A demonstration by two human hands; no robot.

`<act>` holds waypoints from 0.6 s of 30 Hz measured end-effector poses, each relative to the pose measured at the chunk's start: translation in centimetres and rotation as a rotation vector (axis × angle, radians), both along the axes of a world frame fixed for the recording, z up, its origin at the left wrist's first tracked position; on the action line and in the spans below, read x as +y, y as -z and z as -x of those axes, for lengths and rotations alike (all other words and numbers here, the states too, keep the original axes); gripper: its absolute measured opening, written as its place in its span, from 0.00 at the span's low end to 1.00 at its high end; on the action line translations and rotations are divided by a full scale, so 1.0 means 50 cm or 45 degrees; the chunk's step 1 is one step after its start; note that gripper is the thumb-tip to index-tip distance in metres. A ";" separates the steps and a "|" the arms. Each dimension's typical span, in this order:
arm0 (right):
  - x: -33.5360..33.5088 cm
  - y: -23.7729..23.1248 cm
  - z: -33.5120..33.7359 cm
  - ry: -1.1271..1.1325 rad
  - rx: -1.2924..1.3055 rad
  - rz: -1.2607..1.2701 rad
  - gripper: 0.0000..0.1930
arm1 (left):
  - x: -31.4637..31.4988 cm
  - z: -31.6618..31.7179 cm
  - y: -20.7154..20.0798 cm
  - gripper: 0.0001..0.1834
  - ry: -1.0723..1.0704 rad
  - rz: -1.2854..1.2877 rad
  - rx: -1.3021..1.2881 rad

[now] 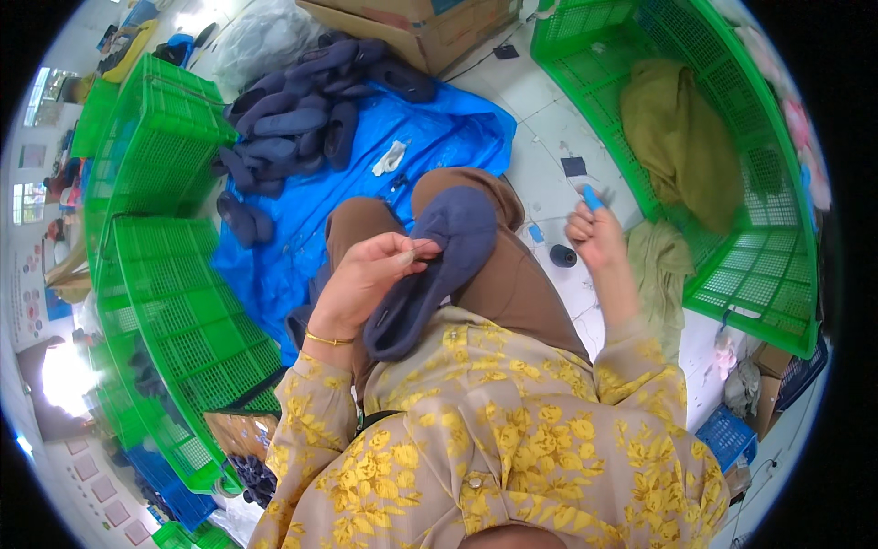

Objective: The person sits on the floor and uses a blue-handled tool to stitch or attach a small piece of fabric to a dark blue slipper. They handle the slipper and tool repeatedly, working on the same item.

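Observation:
A navy slipper (468,229) rests on my lap, its toe end toward my knees and its heel toward my body. My left hand (377,273) is closed, with thumb and fingers pinched at the edge of the slipper's opening. Held out to the right, away from the slipper, is my right hand (596,233), with its fingers curled together. A blue finger cover (594,197) sits on one of its fingers. Whatever that hand may pinch is too small to make out.
A pile of navy slippers (288,123) lies on a blue plastic sheet (434,137) ahead. Green crates (178,302) stand at left; another green crate (768,293) at right holds olive cloth (681,137). A dark thread spool (562,256) is on the floor, and a cardboard box (402,32) stands beyond.

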State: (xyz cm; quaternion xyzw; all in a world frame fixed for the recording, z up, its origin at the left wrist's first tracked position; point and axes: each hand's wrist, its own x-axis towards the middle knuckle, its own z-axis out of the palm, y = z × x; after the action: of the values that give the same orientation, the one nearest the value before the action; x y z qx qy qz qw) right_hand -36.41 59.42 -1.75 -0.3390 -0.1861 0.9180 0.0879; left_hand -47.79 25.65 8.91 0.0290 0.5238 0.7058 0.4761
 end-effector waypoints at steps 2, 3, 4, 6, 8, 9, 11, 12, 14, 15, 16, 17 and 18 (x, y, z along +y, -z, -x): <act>0.044 0.023 -0.042 0.011 -0.108 -0.034 0.07 | -0.002 0.000 0.003 0.05 -0.023 -0.060 -0.043; 0.054 0.035 -0.059 0.019 -0.162 -0.051 0.07 | 0.001 -0.001 0.003 0.05 -0.029 -0.064 -0.044; 0.049 0.030 -0.068 -0.003 -0.172 -0.071 0.07 | 0.005 -0.003 0.001 0.05 -0.034 -0.066 -0.046; 0.039 0.017 -0.083 -0.047 -0.192 -0.109 0.07 | 0.013 -0.006 -0.001 0.04 -0.079 -0.028 -0.035; 0.026 0.013 -0.088 -0.065 -0.186 -0.114 0.06 | 0.027 -0.003 -0.003 0.05 -0.154 0.052 0.000; 0.020 0.011 -0.090 -0.074 -0.182 -0.116 0.06 | 0.039 -0.004 -0.003 0.07 -0.175 0.183 0.088; 0.012 0.008 -0.093 -0.055 -0.185 -0.111 0.07 | 0.069 -0.008 0.000 0.12 -0.221 0.447 0.268; 0.012 0.011 -0.095 -0.035 -0.184 -0.114 0.07 | 0.085 -0.010 0.006 0.18 -0.303 0.485 0.354; 0.017 0.011 -0.101 -0.006 -0.152 -0.123 0.07 | 0.095 -0.010 0.027 0.18 -0.271 0.678 0.450; 0.024 0.006 -0.105 0.004 -0.117 -0.129 0.07 | 0.100 -0.009 0.034 0.18 -0.254 0.775 0.498; 0.032 -0.003 -0.111 0.014 -0.088 -0.139 0.08 | 0.108 -0.009 0.039 0.18 -0.224 0.864 0.594; 0.040 -0.022 -0.112 0.063 -0.076 -0.172 0.08 | 0.114 -0.012 0.039 0.17 -0.206 0.947 0.679; 0.052 -0.046 -0.116 0.111 -0.063 -0.206 0.08 | 0.122 -0.016 0.035 0.16 -0.187 1.029 0.764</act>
State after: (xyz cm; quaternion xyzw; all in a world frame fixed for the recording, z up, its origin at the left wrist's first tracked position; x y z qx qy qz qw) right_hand -30.64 62.03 0.57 -0.3613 -0.2467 0.8866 0.1503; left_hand -47.01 31.74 7.18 0.0070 0.8694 0.4389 0.2268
